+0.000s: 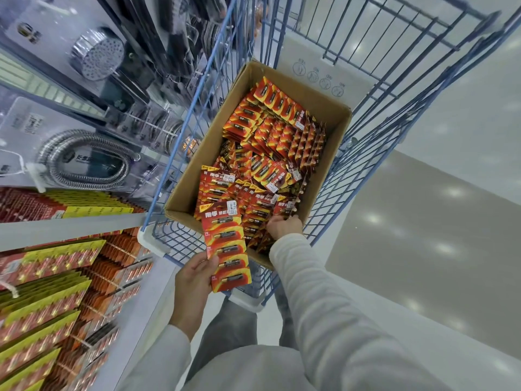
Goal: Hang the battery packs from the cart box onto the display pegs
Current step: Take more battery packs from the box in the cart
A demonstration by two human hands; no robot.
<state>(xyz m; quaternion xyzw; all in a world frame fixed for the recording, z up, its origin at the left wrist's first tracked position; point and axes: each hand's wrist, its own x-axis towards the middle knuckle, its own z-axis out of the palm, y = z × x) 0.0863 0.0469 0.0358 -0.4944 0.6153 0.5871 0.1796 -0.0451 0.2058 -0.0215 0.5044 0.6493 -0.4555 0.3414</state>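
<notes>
Battery packs [270, 142] fill the cardboard box [194, 176] standing in the blue wire cart [180, 128]. In the head view, the left hand [194, 277] holds one long strip [227, 246] of linked cards by its lower edge, grip clamped, thumb across the front. It is probably light: stiff card and slick blisters that flex at the joints, so it is best taken near the header. The right hand [283, 225] reaches into the box's near corner; whether its grip has closed on a pack I cannot tell. The header reads 南孚, and the price sticker [233, 211] reads 12.00.

A retail shop aisle.
A blue wire stock cart [310, 60] stands beside peg displays of carded battery packs [50, 292] and packaged shower heads [97, 53], on glossy floor [423, 221].
</notes>
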